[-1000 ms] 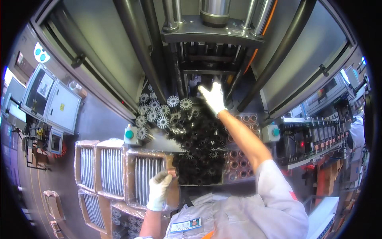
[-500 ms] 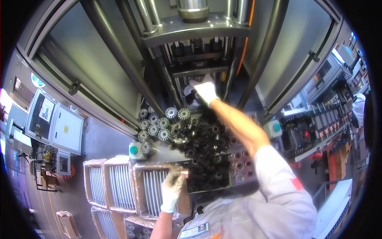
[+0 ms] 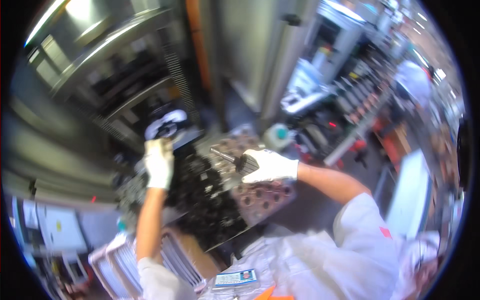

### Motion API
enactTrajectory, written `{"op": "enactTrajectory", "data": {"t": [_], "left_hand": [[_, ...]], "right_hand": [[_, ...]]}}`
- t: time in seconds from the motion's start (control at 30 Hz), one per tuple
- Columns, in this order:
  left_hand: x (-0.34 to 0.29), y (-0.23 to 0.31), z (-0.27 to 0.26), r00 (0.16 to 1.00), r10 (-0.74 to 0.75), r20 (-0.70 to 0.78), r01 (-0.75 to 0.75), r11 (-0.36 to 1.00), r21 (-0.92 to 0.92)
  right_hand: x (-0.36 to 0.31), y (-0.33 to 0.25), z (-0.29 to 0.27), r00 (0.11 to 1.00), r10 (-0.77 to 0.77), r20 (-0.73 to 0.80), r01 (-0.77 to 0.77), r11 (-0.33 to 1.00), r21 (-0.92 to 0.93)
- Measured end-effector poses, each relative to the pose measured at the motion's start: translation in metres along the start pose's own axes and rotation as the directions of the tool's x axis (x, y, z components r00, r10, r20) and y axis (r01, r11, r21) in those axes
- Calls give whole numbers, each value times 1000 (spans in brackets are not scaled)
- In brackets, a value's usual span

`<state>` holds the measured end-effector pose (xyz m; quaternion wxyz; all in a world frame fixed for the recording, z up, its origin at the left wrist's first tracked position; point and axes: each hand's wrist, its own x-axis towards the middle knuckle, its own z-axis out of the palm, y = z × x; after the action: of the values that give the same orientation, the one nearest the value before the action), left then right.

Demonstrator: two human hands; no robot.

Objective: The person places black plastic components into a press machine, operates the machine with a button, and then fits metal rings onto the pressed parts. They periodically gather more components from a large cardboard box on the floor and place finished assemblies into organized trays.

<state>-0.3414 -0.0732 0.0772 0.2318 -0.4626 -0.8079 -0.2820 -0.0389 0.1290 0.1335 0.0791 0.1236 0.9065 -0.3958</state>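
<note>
In my gloved right hand (image 3: 270, 166) is a rotor core (image 3: 244, 164), dark and ribbed, with a bare metal shaft (image 3: 221, 154) pointing left. It is held above the right part of the bench. My gloved left hand (image 3: 159, 164) reaches forward to the shiny round fixture (image 3: 167, 125) low in the press. Its fingers are curled, and blur hides what lies between them. Below and between the hands lies a heap of dark slotted cores (image 3: 197, 195).
A pale tray (image 3: 260, 202) of round copper-coloured parts sits right of the heap. Boxes of metal rods (image 3: 127, 262) stand at the lower left. A green push button (image 3: 281, 132) is beyond my right hand. Another person (image 3: 412, 82) is at the far right.
My right hand has left the press and come back with a rotor core in it. The left hand, which pinched a copper-coloured piece near the rod boxes, has moved up to the press. The view has turned.
</note>
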Motion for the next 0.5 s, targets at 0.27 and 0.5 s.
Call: {"op": "enactTrajectory", "data": {"t": [0.27, 0.5], "left_hand": [[47, -53, 72, 973, 72, 218, -67, 997, -30], [60, -38, 75, 898, -173, 404, 250, 957, -147]], "right_hand": [[-141, 197, -155, 524, 440, -729, -774, 604, -192], [-131, 278, -210, 514, 656, -553, -831, 539, -133]]}}
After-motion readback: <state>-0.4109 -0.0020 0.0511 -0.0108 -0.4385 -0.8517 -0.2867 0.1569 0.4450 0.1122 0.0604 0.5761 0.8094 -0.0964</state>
